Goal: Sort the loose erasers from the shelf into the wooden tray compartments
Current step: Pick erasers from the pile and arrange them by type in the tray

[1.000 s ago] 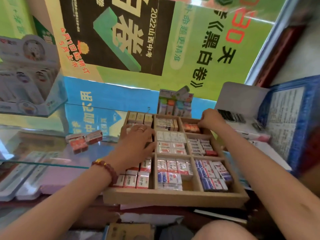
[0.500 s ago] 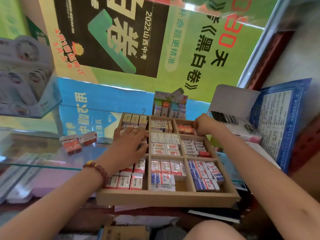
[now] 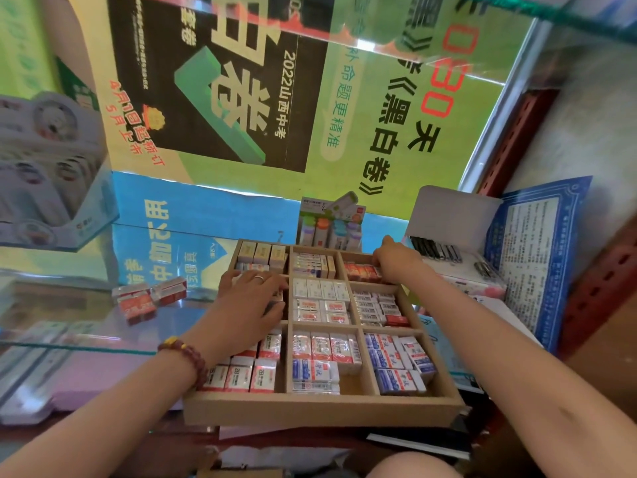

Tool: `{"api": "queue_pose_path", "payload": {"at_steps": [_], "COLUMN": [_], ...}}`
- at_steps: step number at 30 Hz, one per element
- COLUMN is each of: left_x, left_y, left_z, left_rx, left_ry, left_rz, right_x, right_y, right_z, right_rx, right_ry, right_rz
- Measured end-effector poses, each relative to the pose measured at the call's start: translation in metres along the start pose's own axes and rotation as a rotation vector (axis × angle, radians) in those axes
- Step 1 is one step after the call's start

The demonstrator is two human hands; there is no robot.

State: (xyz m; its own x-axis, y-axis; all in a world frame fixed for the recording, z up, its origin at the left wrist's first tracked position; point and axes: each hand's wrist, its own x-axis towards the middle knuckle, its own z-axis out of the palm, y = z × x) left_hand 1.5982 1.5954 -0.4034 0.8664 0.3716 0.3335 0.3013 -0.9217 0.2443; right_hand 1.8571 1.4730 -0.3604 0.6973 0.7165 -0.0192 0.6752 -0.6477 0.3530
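Observation:
A wooden tray [image 3: 324, 410] with nine compartments lies in front of me, holding wrapped erasers in white, red and blue sleeves. My left hand [image 3: 251, 301], with a ring and a bead bracelet, rests palm down on the erasers in the middle-left compartment, fingers spread. My right hand [image 3: 396, 258] reaches into the far-right compartment, its fingers curled down onto the red erasers [image 3: 360, 272] there; the fingertips are hidden. Loose red-and-white erasers [image 3: 148, 298] lie on the glass shelf [image 3: 62, 305] left of the tray.
A display pack of pastel correction tapes [image 3: 329, 225] stands just behind the tray. An open white box of black pens [image 3: 448, 250] and a blue printed sheet [image 3: 531, 257] sit at the right. Boxed goods [image 3: 48, 174] stand at the far left.
Both hands stay in the same compartments. My left fingers have drawn slightly closer over the erasers; the view has shifted a little.

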Motion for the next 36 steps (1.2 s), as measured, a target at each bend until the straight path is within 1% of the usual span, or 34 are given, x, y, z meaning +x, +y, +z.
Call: {"api": "queue_pose_path", "payload": {"at_steps": [2,6,8,10,11,14,16,20,23,26,30,34,36], "left_x": [0.0,0.001,0.001,0.0,0.0,0.002,0.002,0.002,0.001,0.002,0.003,0.003,0.003], "left_y": [0.0,-0.001,-0.001,-0.001,-0.001,-0.001,-0.001,0.001,0.001,0.0,0.0,0.0,0.0], "left_z": [0.0,0.0,0.0,0.0,0.0,0.001,0.0,0.0,-0.001,-0.001,0.0,-0.001,-0.001], "left_rx": [-0.002,-0.013,-0.013,-0.01,-0.005,-0.008,-0.026,-0.025,-0.028,-0.022,-0.03,-0.028,-0.023], "left_ry": [-0.006,-0.009,-0.01,-0.004,0.001,0.01,0.007,-0.004,0.001,-0.002,-0.007,-0.01,-0.011], "left_rz": [-0.002,-0.003,-0.003,-0.003,0.0,0.007,-0.002,-0.009,-0.008,-0.008,-0.022,-0.032,-0.033], "right_x": [0.003,0.01,0.011,0.009,0.007,0.001,-0.002,-0.004,-0.004,-0.005,-0.007,-0.004,0.0], "right_y": [0.003,0.006,0.006,0.008,0.01,0.019,0.024,0.032,0.032,0.034,0.036,0.034,0.03], "right_z": [-0.004,-0.009,-0.009,-0.009,-0.011,-0.023,-0.032,-0.026,-0.019,-0.016,-0.014,-0.015,-0.014], "right_rx": [-0.018,-0.065,-0.091,-0.094,-0.088,-0.054,0.039,0.162,0.338,0.29,0.236,0.248,0.232], "right_ry": [-0.043,-0.2,-0.225,-0.192,-0.142,0.082,0.133,0.127,0.122,0.112,0.097,-0.009,-0.025], "right_rz": [-0.025,-0.062,-0.078,-0.103,-0.111,-0.113,-0.116,-0.144,-0.156,-0.147,-0.203,-0.17,-0.156]}}
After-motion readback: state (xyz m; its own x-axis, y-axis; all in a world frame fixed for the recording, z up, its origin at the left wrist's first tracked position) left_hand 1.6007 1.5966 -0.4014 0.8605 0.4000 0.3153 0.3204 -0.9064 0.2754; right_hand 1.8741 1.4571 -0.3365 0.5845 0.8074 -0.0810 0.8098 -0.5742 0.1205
